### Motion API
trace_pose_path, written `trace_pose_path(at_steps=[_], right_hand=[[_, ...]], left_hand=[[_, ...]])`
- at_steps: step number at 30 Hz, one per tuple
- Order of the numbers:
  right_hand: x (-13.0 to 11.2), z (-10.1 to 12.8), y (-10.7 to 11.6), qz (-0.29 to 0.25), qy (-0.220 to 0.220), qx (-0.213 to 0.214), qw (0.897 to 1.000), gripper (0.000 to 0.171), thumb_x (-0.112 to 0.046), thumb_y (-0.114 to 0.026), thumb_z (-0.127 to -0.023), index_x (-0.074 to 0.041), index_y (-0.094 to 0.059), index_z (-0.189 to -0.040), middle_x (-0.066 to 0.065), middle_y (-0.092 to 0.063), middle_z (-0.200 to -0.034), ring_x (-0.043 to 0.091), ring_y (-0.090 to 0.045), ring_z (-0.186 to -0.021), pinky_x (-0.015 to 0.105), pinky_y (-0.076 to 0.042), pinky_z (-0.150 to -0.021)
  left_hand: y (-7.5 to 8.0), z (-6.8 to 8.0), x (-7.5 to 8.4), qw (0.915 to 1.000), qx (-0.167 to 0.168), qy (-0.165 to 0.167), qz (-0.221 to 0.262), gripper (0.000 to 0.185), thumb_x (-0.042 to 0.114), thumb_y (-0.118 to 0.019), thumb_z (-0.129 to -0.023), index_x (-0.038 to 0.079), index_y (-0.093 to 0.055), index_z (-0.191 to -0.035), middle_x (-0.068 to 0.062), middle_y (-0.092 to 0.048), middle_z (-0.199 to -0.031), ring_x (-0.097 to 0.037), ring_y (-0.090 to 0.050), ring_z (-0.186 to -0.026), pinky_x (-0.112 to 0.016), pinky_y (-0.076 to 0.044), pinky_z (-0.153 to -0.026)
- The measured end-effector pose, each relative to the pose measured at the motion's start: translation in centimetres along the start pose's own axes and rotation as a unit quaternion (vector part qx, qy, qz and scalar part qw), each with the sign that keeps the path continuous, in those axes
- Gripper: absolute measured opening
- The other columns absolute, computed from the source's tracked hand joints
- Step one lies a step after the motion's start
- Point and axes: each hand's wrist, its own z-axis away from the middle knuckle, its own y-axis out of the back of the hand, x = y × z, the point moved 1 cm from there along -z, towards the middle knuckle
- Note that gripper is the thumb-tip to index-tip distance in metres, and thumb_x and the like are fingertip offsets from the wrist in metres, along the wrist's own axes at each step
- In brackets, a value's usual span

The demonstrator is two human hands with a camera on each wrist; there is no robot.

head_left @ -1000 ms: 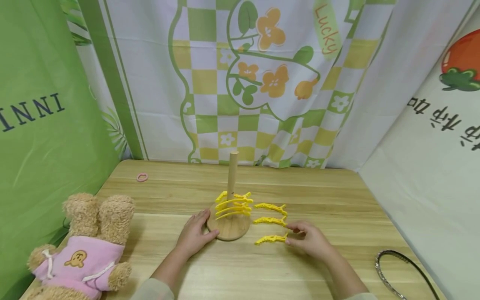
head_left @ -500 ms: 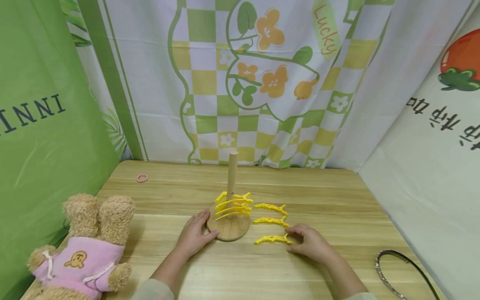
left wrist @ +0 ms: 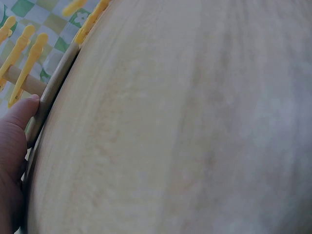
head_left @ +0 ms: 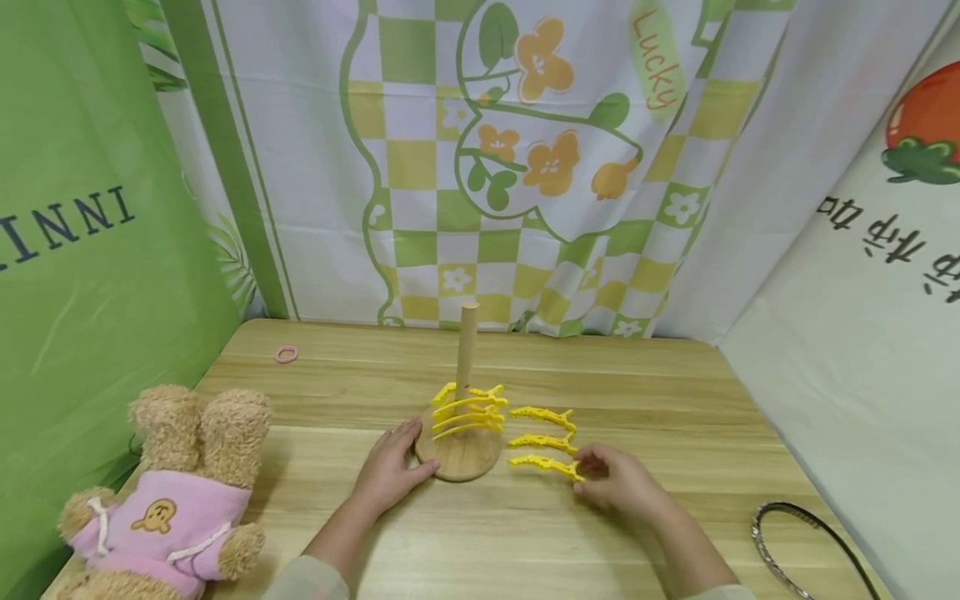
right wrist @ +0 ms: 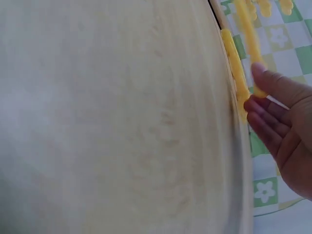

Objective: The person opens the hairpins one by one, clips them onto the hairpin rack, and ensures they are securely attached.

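Note:
My left hand point(head_left: 388, 471) holds the round base of a wooden stand point(head_left: 459, 460), its thumb at the near rim and its fingers along the left side. Several yellow alligator hair clips point(head_left: 468, 417) are clipped around the lower part of the upright post point(head_left: 467, 346). Between thumb and fingers, my right hand point(head_left: 622, 482) pinches the tail end of another yellow hair clip point(head_left: 542, 463), which is raised off the table in the right wrist view. Two more yellow clips point(head_left: 542, 442) lie just behind it, right of the base.
A teddy bear in a pink top point(head_left: 187, 508) lies at the table's left. A pink hair tie point(head_left: 287, 355) is at the back left, and a dark headband point(head_left: 780, 533) lies near the right edge. A patterned curtain point(head_left: 480, 167) hangs behind the table point(head_left: 615, 375).
The right hand has taken hold of the nearest yellow hair clip and lifted it, bringing it closer to the other two. The left hand stays on the base.

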Motion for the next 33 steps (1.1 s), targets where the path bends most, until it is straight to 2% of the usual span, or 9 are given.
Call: trace_pose_path(at_steps=[5,10,14,19,26,33], right_hand=[[-1.3,-0.3,1.2,-0.047,0.001,0.008,0.999,0.046,-0.028,-0.068,-0.072,-0.012,-0.051,-0.112,0.003,-0.058,-0.108,0.020,-0.056,-0.102,0.029,-0.049,-0.086],[-2.7,-0.8,2.9,-0.105,0.038,0.012,0.994,0.049,-0.027,-0.065,-0.075,-0.006,-0.046,-0.115,0.011,-0.055,-0.110,0.025,-0.054,-0.101,0.023,-0.051,-0.079],[-3.8,-1.3,4.0,-0.134,0.058,0.034,0.989,0.052,-0.031,-0.065,-0.075,-0.007,-0.046,-0.117,0.012,-0.054,-0.111,0.025,-0.053,-0.101,0.020,-0.051,-0.076],[-5.3,-2.1,4.7,-0.130,0.059,0.047,0.989,0.052,-0.035,-0.063,-0.076,-0.014,-0.046,-0.120,0.008,-0.054,-0.112,0.022,-0.052,-0.102,0.022,-0.051,-0.078],[-7.7,-3.4,4.8,-0.094,0.054,0.060,0.992,0.047,-0.045,-0.057,-0.078,-0.024,-0.049,-0.119,0.000,-0.056,-0.111,0.017,-0.053,-0.101,0.027,-0.051,-0.079],[-9.5,-4.5,4.2,-0.080,0.053,0.046,0.994,0.044,-0.041,-0.056,-0.080,-0.021,-0.051,-0.119,-0.001,-0.058,-0.112,0.015,-0.056,-0.100,0.032,-0.051,-0.081]], left_hand=[[0.1,0.1,0.1,1.0000,-0.002,0.005,0.007,0.073,0.051,-0.058,-0.075,0.010,-0.035,-0.132,-0.004,-0.034,-0.138,-0.021,-0.029,-0.130,-0.040,-0.015,-0.111],[0.0,0.1,0.0,0.9999,-0.004,0.008,0.014,0.073,0.051,-0.057,-0.075,0.011,-0.036,-0.132,-0.005,-0.035,-0.138,-0.022,-0.029,-0.129,-0.041,-0.015,-0.111],[0.0,0.1,-0.1,0.9999,-0.003,0.006,0.015,0.073,0.052,-0.057,-0.075,0.010,-0.036,-0.132,-0.005,-0.035,-0.138,-0.023,-0.029,-0.129,-0.041,-0.016,-0.110],[0.0,0.2,-0.1,0.9998,-0.006,0.009,0.015,0.074,0.052,-0.057,-0.075,0.010,-0.036,-0.132,-0.005,-0.034,-0.138,-0.023,-0.029,-0.129,-0.042,-0.016,-0.110],[0.1,0.2,-0.1,0.9995,-0.019,0.020,0.016,0.074,0.053,-0.056,-0.075,0.013,-0.034,-0.133,-0.003,-0.032,-0.140,-0.022,-0.026,-0.131,-0.043,-0.014,-0.111],[0.1,0.2,0.0,0.9996,-0.018,0.021,0.012,0.074,0.054,-0.055,-0.075,0.013,-0.034,-0.133,-0.002,-0.031,-0.140,-0.022,-0.026,-0.131,-0.044,-0.015,-0.110]])
